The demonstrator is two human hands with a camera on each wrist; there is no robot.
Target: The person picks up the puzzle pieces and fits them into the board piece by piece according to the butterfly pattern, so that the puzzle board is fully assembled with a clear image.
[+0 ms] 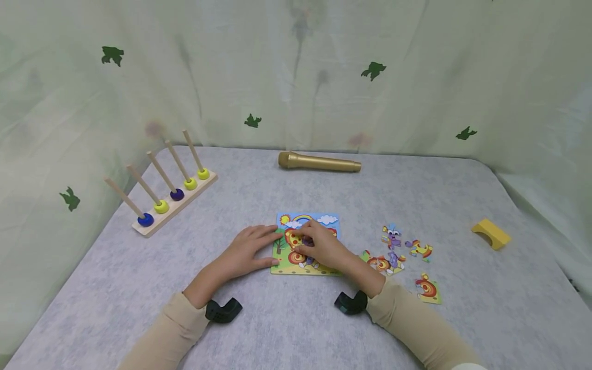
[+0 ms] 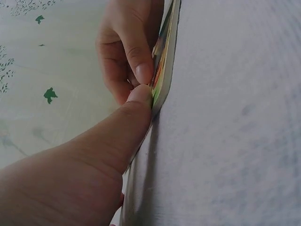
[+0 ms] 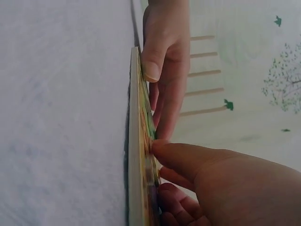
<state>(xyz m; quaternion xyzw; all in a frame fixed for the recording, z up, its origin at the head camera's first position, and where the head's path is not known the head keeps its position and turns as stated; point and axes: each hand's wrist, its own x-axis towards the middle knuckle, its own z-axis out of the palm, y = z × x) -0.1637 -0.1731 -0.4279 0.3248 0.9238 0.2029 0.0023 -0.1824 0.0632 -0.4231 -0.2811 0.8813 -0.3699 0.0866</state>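
Wooden peg stand [image 1: 171, 209] far left, slanting rightward and away, one ring on each peg. Next, left hand [image 1: 245, 252] with fingers and thumb stretched out, touching the puzzle board [image 1: 287, 267] at its left edge. Lying flat, long axis left to right, sky side pointing toward the gold microphone [image 1: 320, 162]; contents partly covered. Over it, right hand [image 1: 324, 246] with bent fingers, tips touching; cannot tell whether pinching anything. Farther right, loose puzzle pieces [image 1: 391, 237], then yellow arch block [image 1: 496, 232].
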